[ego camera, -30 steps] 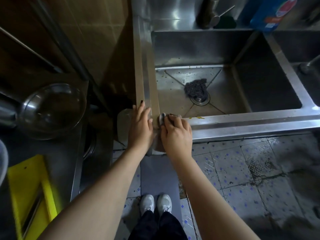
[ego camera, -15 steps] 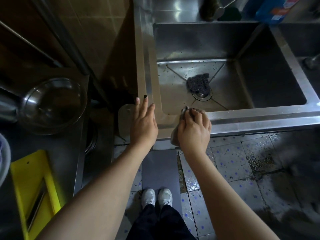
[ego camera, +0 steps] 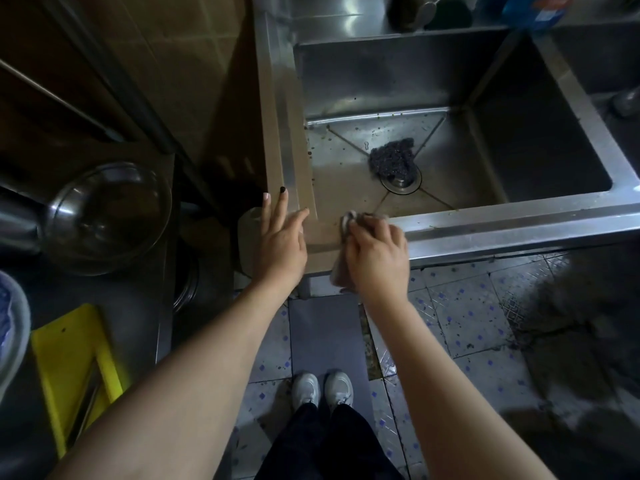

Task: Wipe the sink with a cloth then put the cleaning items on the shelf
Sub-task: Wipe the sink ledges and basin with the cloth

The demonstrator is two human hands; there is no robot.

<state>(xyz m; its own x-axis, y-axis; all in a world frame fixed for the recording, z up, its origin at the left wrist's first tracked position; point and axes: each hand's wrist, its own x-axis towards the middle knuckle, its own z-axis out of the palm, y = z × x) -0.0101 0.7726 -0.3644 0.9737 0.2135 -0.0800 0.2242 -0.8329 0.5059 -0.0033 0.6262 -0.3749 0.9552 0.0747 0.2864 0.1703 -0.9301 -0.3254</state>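
**Head view, wiping stage.** The steel sink (ego camera: 519, 233) fills the upper right. Its basin bottom carries dark specks and its front rim shows crumbs to the right of the hands, so most of the wiping appears not yet done. The left hand (ego camera: 280, 251) lies flat with straight fingers on the near left corner of the rim and holds nothing. The right hand (ego camera: 377, 261) curls its fingers over a crumpled grey-brown cloth (ego camera: 340, 273) and presses it on the front rim just beside that corner. A tail of the cloth hangs down the sink's outer face below the hand.

**Likely faults.**
- (a) A stroke along the rim may sweep crumbs over the edge onto the floor rather than into the basin, because the cloth straddles the outer edge.
- (b) The hanging tail may drag, or slip loose if the grip relaxes.
- (c) The dark scouring pad (ego camera: 393, 161) sits on the drain (ego camera: 401, 183), so debris pushed across the basin may lodge in it. It probably has to be lifted out before the basin is wiped.
- (d) No shelf can be identified with certainty.

**Surroundings.** The tiled floor (ego camera: 467, 306) is darkly stained at right, possibly wet, which would be a slip hazard. A grey mat (ego camera: 325, 334) lies under the person's white shoes (ego camera: 305, 389). A dark worktop (ego camera: 145, 306) at left carries a clear glass bowl (ego camera: 107, 216) and a yellow board (ego camera: 69, 362). A blue packet (ego camera: 533, 8) stands behind the sink. Lighting is dim.
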